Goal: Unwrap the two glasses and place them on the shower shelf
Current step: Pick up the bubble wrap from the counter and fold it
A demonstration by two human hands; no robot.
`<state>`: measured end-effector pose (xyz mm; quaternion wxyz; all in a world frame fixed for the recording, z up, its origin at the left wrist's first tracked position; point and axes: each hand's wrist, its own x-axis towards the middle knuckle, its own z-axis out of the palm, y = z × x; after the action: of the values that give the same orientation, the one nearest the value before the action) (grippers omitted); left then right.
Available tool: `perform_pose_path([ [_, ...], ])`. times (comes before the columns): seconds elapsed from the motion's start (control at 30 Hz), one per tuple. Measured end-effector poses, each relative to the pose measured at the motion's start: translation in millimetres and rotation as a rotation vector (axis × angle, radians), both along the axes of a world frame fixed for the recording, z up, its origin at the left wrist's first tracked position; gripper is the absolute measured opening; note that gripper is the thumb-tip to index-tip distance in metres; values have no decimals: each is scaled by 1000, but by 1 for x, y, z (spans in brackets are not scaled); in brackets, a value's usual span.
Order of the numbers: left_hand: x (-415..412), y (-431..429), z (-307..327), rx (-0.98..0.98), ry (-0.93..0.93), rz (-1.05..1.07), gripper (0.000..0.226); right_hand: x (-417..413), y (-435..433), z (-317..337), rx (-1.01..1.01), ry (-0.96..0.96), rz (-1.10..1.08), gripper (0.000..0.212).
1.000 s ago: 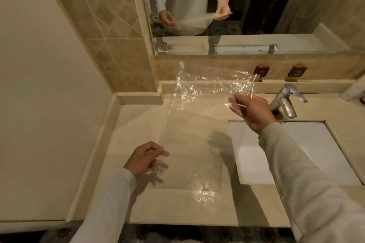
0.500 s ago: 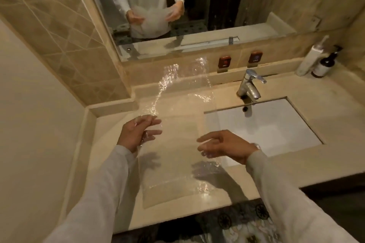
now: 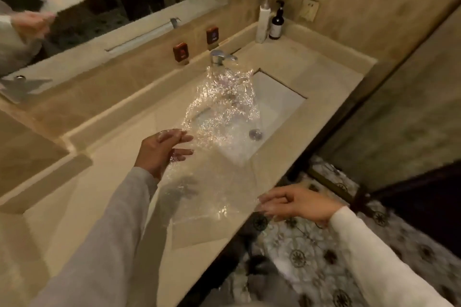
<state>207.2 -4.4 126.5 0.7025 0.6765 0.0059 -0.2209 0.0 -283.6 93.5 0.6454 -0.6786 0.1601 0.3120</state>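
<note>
A clear wrap (image 3: 219, 132) is held stretched over the counter (image 3: 112, 182), long axis running away toward the tap (image 3: 220, 57), pinched by the left hand (image 3: 162, 149) and right hand (image 3: 294, 203), held apart; no glasses are seen

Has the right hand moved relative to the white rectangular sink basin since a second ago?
Yes. The right hand came off the far, tap-side edge of the white rectangular sink basin, toward the person, past the countertop's front edge.

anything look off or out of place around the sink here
Only the clear plastic wrap: a crinkled sheet stretched over the counter and part of the sink, held by the left hand and the right hand. No glasses are in view. Nothing looks spilled or broken.
</note>
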Motion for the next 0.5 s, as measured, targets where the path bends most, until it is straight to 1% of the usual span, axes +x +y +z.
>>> perform_pose_path([
  [0.07, -6, -26, -3, -12, 16, -94, 16, -36, -12, -3, 49, 34, -163, 38],
  [0.17, -17, -64, -4, -29, 27, -232, 15, -77, -27, -9, 120, 9, -590, 39],
  [0.23, -28, -93, -1, -39, 27, -325, 16, -99, -38, -11, 37, -56, -855, 39],
  [0.27, -35, -108, 1, -47, 19, -370, 17, -110, -44, -10, -15, -85, -945, 38],
  [0.37, -59, -152, 7, -60, -4, -483, 15, -137, -59, -7, -63, -136, -1098, 38],
  [0.43, -77, -182, 9, -74, 0, -572, 14, -157, -72, -8, -49, -144, -1196, 36],
  [0.5, -96, -212, 8, -46, -26, -666, 16, -176, -82, -9, -34, -152, -1264, 34],
])
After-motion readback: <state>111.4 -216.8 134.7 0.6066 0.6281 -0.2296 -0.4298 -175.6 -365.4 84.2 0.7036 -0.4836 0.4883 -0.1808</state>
